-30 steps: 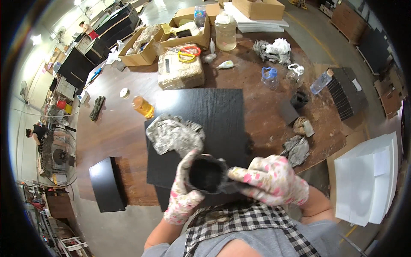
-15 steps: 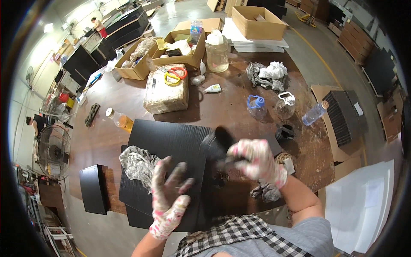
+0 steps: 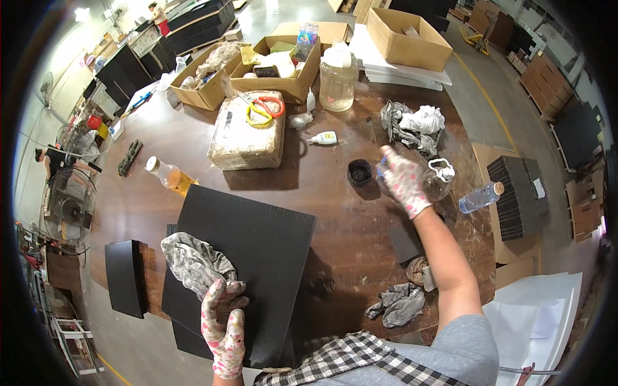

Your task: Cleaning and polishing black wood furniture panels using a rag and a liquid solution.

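My left hand (image 3: 225,328), in a white glove with pink spots, is over a black panel (image 3: 264,238), fingers loosely curled and thumb apart. Its fingertips are beside a crumpled grey patterned rag (image 3: 196,264) on the panel; I cannot tell whether they touch it. Farther right, my gloved right hand (image 3: 405,183) is closed over the top of a small clear plastic bottle with a blue handle (image 3: 380,168), mostly hidden by the hand. To its left stands a black cup (image 3: 359,172) with a dark inside. A clear bottle with a white handle (image 3: 439,180) is on its other side.
Beyond the panel are a taped parcel (image 3: 248,138) with scissors (image 3: 262,112), a glue bottle (image 3: 324,137) and a large jug (image 3: 338,80). A yellow-liquid bottle (image 3: 174,177) lies near the panel. Rags (image 3: 399,305) and a dark sheet (image 3: 404,244) lie by my right forearm.
My right hand has moved away and to the right, from a blurred black object over the panel to the blue-handled bottle. A black cup now stands beside it. My left hand has drawn nearer to me.
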A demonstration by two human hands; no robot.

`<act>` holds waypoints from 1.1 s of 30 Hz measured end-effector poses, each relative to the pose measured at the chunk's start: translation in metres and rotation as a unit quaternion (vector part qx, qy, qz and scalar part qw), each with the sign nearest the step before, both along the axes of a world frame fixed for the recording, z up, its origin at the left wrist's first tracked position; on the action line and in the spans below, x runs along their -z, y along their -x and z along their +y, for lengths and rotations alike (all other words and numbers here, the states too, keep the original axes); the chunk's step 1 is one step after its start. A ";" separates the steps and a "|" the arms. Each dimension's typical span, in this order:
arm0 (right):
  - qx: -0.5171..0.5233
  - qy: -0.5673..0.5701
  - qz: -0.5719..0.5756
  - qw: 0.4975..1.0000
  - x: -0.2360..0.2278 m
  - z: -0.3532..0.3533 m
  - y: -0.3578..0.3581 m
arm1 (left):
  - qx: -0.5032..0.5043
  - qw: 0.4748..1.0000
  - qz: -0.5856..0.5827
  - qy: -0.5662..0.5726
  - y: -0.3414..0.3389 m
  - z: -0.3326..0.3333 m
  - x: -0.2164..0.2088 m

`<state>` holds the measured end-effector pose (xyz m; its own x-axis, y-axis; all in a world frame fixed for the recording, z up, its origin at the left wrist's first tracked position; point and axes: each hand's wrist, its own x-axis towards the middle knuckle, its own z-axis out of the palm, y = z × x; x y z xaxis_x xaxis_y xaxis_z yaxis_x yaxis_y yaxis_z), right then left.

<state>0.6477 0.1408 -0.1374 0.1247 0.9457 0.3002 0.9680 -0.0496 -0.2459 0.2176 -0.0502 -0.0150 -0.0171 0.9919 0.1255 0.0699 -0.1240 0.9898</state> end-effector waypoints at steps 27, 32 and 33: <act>0.013 0.028 0.046 0.998 -0.008 0.024 0.034 | -0.016 0.997 -0.037 -0.073 0.018 -0.020 -0.014; 0.006 0.066 -0.046 0.997 0.008 0.024 0.033 | -0.073 0.994 -0.042 -0.069 0.032 -0.025 -0.016; -0.002 0.057 -0.022 0.998 0.011 0.024 0.033 | -0.071 0.993 -0.043 -0.079 0.034 -0.027 -0.015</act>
